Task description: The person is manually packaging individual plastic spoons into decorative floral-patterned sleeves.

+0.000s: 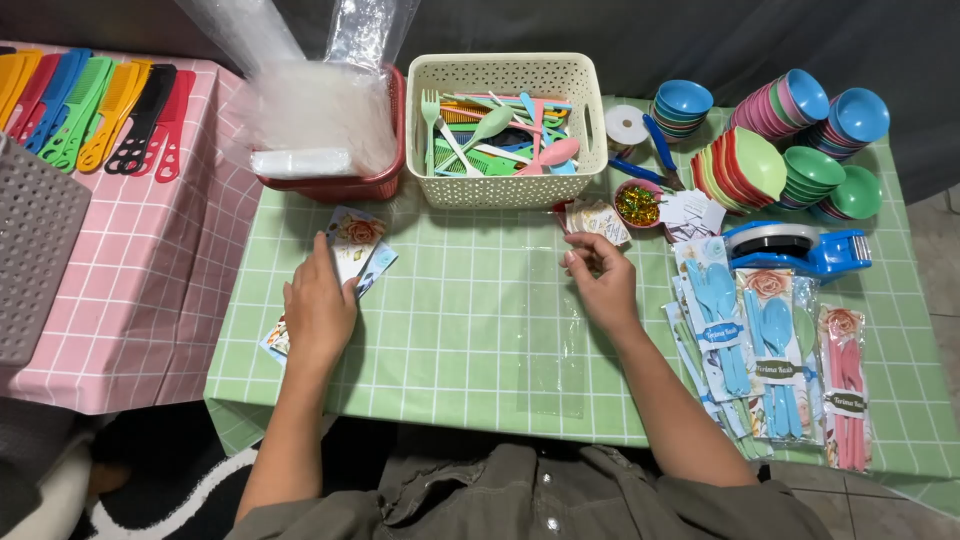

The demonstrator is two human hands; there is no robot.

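My left hand [318,308] rests on a small stack of flower-printed cards [352,240] at the left of the green checked table [450,330], fingers on the top card. My right hand [600,283] pinches the upper end of a long clear plastic sleeve [553,350] that lies flat on the cloth in front of me. Just beyond that hand lie more small cards [598,218] and a little dish of coloured bits [637,204].
A cream basket [506,180] of plastic forks and spoons stands at the back. Right of it are stacked coloured bowls [790,140], a blue tape dispenser [800,250] and packed cutlery sets [780,350]. A red basket with plastic bags [320,120] and combs [100,110] are at left.
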